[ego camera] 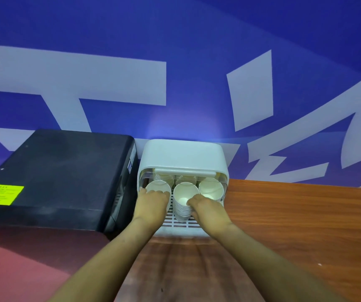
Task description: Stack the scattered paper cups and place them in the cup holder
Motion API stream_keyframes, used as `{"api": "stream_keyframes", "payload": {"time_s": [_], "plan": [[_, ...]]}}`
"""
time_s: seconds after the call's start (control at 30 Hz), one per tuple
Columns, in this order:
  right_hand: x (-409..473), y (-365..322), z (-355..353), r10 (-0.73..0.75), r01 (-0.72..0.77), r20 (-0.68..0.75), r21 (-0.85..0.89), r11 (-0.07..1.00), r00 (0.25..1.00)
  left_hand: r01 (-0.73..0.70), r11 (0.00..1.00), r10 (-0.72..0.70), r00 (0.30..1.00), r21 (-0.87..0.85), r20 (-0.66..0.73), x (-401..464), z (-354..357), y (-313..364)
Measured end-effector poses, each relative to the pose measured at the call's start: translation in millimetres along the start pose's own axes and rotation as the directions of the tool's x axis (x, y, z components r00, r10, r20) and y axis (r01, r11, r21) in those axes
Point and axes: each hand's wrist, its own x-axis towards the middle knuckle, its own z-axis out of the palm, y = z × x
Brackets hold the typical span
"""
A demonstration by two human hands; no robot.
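Observation:
A white cup holder [182, 154] with a raised lid stands against the blue wall, its slatted tray [176, 223] pulled toward me. Three stacks of white paper cups stand on the tray. My left hand [152, 201] grips the left stack [157, 186] from the front. My right hand [207, 207] wraps around the middle stack [185, 192], thumb over its rim. The right stack [211, 188] stands untouched behind my right fingers. More cups show deeper inside under the lid.
A black machine [62, 175] with a yellow label [0, 195] sits directly left of the holder, nearly touching it. The wooden countertop [305, 214] stretches to the right and toward me. A reddish surface [22, 269] lies at lower left.

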Motion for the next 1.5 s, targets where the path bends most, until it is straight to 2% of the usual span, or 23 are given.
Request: {"api": "stream_keyframes", "payload": {"time_s": [0.23,0.33,0.43,0.5,0.57,0.63,0.67,0.7,0.77,0.87,1.07,1.2,1.33,1.5], "plan": [[12,-5,8,0.107,-0.106,-0.020,0.024,0.994,0.994,-0.050,0.997,0.053,0.998,0.064,-0.043,9,-3,5],[13,-5,4,0.123,-0.121,-0.017,0.110,0.987,0.992,-0.061,0.997,0.061,0.998,0.042,-0.010,10,-3,5],[3,-5,-11,0.116,-0.102,-0.056,0.211,0.972,0.992,-0.056,0.998,0.055,0.998,-0.020,-0.042,8,-6,1],[-7,-3,-24,0.102,-0.061,-0.171,0.231,0.971,0.980,-0.084,0.990,0.064,0.983,-0.111,-0.172,3,-16,-3],[-11,1,-39,0.038,0.011,-0.384,0.127,0.992,0.923,-0.150,0.967,0.066,0.927,-0.204,-0.369,-2,-28,-6],[-9,8,-52,0.029,0.008,-0.536,0.068,0.998,0.843,-0.181,0.966,0.066,0.865,-0.185,-0.498,1,-36,-7],[-7,11,-56,0.056,-0.020,-0.557,0.071,0.997,0.829,-0.174,0.968,0.050,0.841,-0.181,-0.539,6,-36,-7],[-4,13,-61,0.096,-0.060,-0.529,0.085,0.995,0.843,-0.165,0.969,0.037,0.834,-0.184,-0.551,10,-37,-7],[-1,14,-63,0.157,-0.126,-0.430,0.100,0.987,0.889,-0.159,0.966,0.038,0.870,-0.206,-0.491,17,-39,-5],[-2,14,-57,0.149,-0.138,-0.346,0.059,0.989,0.926,-0.129,0.979,0.055,0.915,-0.160,-0.400,22,-33,0],[-16,13,-40,0.121,-0.085,-0.357,0.114,0.990,0.926,-0.082,0.991,0.035,0.924,-0.108,-0.382,15,-20,0],[-20,12,-35,0.184,-0.115,-0.377,0.199,0.973,0.908,-0.064,0.995,0.030,0.915,-0.071,-0.403,9,-15,1],[-28,12,-26,0.124,-0.103,-0.410,0.073,0.992,0.904,-0.104,0.993,0.072,0.919,-0.063,-0.388,-7,-6,3],[-38,8,-7,0.057,-0.072,-0.298,-0.039,0.997,0.953,-0.181,0.979,0.136,0.925,-0.097,-0.355,-28,21,6]]}}
